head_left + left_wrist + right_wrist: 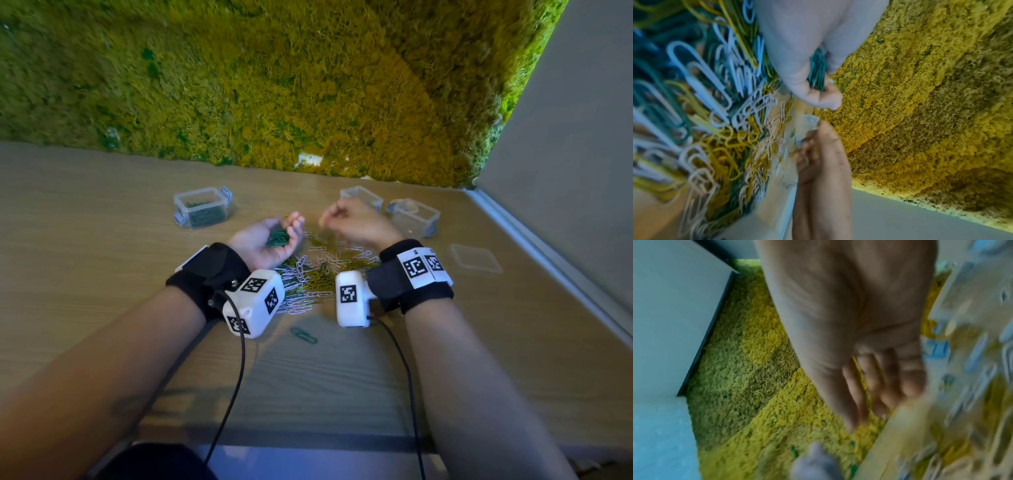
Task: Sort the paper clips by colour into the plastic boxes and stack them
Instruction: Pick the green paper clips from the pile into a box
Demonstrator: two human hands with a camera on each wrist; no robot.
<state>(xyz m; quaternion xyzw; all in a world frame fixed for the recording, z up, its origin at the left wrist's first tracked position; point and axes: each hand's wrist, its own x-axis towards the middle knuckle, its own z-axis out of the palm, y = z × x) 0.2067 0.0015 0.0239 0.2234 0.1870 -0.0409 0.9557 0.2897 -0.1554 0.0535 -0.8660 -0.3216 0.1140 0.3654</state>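
Note:
My left hand (274,240) lies palm up by the left of the pile, fingers curled round a bunch of green paper clips (277,238). The left wrist view shows those green paper clips (818,71) in the cupped left hand (803,48). A mixed pile of white, yellow and green paper clips (318,270) lies between my wrists. My right hand (349,221) hovers over the pile's far side, blurred, with its fingers (875,382) curled; whether they hold a clip is unclear. A plastic box with green clips (202,209) stands at the back left.
Two empty clear boxes (361,197) (414,216) stand behind my right hand, and a loose lid (476,258) lies to the right. One green clip (303,335) lies alone near the pile's front. A moss wall (274,85) closes the back; a grey wall (582,154) closes the right.

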